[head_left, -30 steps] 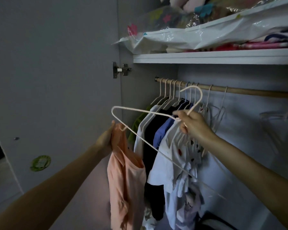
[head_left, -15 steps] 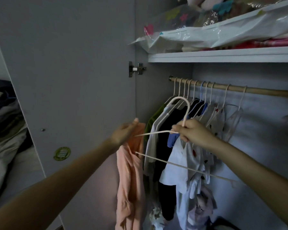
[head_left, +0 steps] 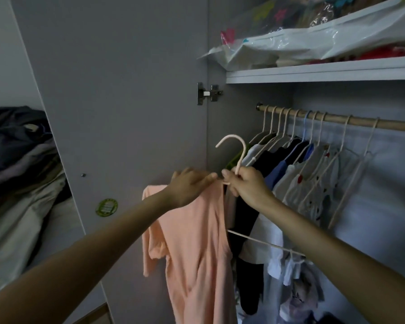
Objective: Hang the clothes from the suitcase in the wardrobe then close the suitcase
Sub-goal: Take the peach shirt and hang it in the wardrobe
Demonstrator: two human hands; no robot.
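The peach top [head_left: 197, 242] now hangs partly on the white hanger [head_left: 240, 157]: a second ago the hanger was held bare and tilted above the garment, and since then its left arm has gone inside the neckline, while its bottom bar pokes out from the fabric toward 4 o'clock. The right hand [head_left: 246, 188] pinches the hanger's neck just below the hook, fingers curled tight round the wire. The left hand [head_left: 189, 185], at 9 o'clock of the right and almost touching it, holds the top's shoulder with fingers nearly straight and pressed on the cloth (whether the thumb grips beneath cannot be told).

The right shoulder of the top does not yet look seated, so I judge the threading about half done. The wooden rail [head_left: 337, 120] lies at 2 o'clock from the hands, crowded with hung clothes [head_left: 290, 174]; the free span lies toward its right end, which looks the likeliest spot. The suitcase is out of view, so its closing remains to do.
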